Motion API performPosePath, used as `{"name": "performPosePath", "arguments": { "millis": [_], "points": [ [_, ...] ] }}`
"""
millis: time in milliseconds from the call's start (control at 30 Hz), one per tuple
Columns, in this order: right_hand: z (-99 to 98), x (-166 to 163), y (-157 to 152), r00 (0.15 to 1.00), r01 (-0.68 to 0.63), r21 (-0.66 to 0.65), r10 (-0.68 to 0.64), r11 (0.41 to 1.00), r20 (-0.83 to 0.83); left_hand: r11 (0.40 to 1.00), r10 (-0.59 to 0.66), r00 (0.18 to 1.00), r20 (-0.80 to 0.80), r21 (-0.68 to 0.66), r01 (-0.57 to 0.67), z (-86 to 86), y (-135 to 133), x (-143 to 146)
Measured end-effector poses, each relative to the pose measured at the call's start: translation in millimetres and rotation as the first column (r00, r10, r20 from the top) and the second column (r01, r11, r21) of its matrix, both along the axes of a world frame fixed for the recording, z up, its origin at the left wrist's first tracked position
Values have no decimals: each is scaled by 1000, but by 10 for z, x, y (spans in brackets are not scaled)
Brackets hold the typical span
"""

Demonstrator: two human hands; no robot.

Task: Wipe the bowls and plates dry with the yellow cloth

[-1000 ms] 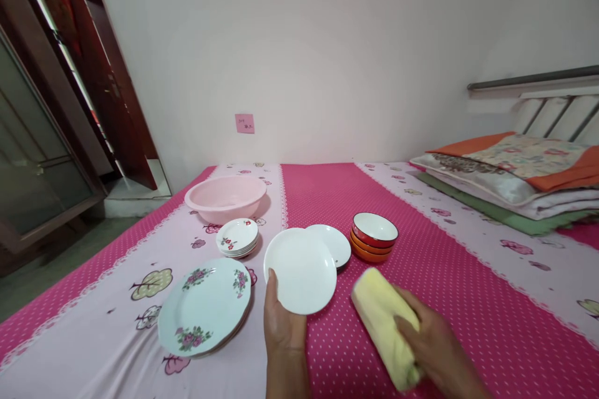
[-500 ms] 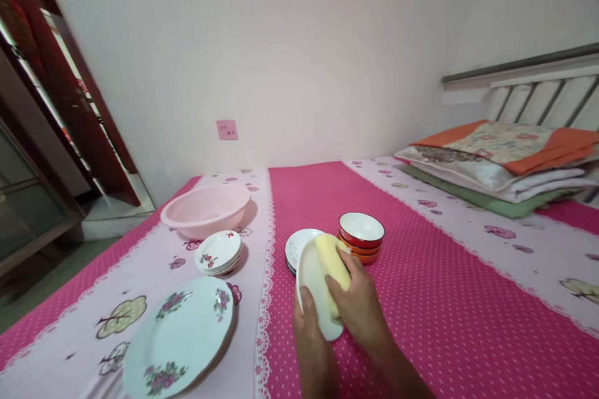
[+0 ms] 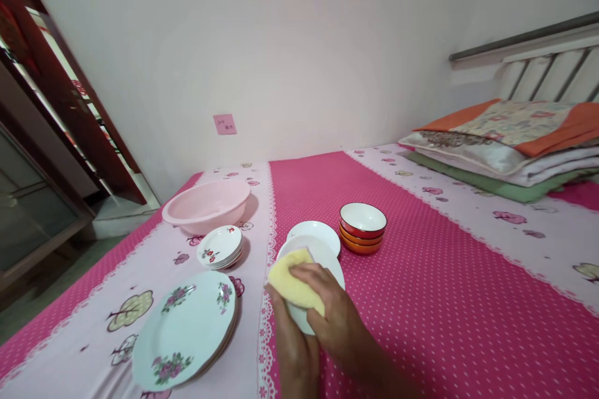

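My left hand (image 3: 292, 336) grips a white plate (image 3: 333, 268) from below, near its left and lower edge. In my right hand (image 3: 330, 308) is a yellow cloth (image 3: 291, 280), pressed against the plate's face. The cloth hides part of the plate and some of the left fingers. Just behind the held plate lies another white plate (image 3: 314, 228), partly covered by it. To the right of that stands a stack of red and orange bowls (image 3: 362, 227) with white insides.
Large flowered plates (image 3: 187, 330) are stacked at the front left, with small flowered plates (image 3: 219, 246) behind them. A pink basin (image 3: 208, 206) sits farther back. Folded bedding (image 3: 505, 143) is piled at the right on the pink patterned sheet (image 3: 421, 299). A pink note (image 3: 224, 124) sticks to the wall.
The held plate has turned from a steep tilt to face more upward. My right hand and the cloth have moved left and down across it. The view has shifted slightly.
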State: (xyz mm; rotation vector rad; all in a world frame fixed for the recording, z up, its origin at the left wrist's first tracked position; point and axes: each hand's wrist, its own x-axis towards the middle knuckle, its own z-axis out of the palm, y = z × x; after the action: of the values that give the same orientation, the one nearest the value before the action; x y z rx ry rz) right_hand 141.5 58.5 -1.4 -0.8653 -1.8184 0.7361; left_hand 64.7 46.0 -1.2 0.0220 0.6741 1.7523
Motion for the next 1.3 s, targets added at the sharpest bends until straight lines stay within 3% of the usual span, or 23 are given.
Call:
{"name": "performPosePath", "arguments": {
  "millis": [100,167,300,433,533,633,700,767,833,900,1067,1200,1300],
  "points": [
    [31,-1,-81,987,-147,88,141,985,76,999,26,995,99,17,-28,-2,0,-183],
    [23,32,-94,975,-203,119,190,972,115,995,-46,988,146,89,34,-41,-13,-326],
    [23,176,-83,951,-256,117,229,960,206,946,-257,957,136,236,221,-106,-43,-558],
    [142,337,-83,937,-207,98,169,973,305,940,-267,955,130,256,228,-102,-49,-642],
    [204,469,-22,930,-80,107,36,991,366,944,-245,964,100,251,214,-115,-43,-627],
    [187,675,112,872,167,142,-213,976,440,955,-242,968,71,196,225,-147,-39,-599],
    [180,838,189,787,398,179,-436,900,438,963,-235,971,54,148,224,-152,-41,-586],
    [216,969,215,698,592,202,-621,780,357,970,-217,975,39,122,211,-126,-47,-566],
    [291,1025,186,650,700,184,-722,690,235,974,-204,979,29,105,200,-67,-57,-524],
    [367,996,134,652,734,136,-746,666,136,980,-188,982,5,72,187,8,-68,-450],
    [313,710,131,775,631,24,-632,775,25,976,-215,976,-37,38,216,71,-89,-176],
    [141,451,179,851,523,23,-521,852,-58,927,-341,937,-76,136,348,-101,-64,-23],
    [136,306,118,931,364,60,-362,929,-40,924,-347,936,-56,153,352,-199,-25,0]
  ]
}}
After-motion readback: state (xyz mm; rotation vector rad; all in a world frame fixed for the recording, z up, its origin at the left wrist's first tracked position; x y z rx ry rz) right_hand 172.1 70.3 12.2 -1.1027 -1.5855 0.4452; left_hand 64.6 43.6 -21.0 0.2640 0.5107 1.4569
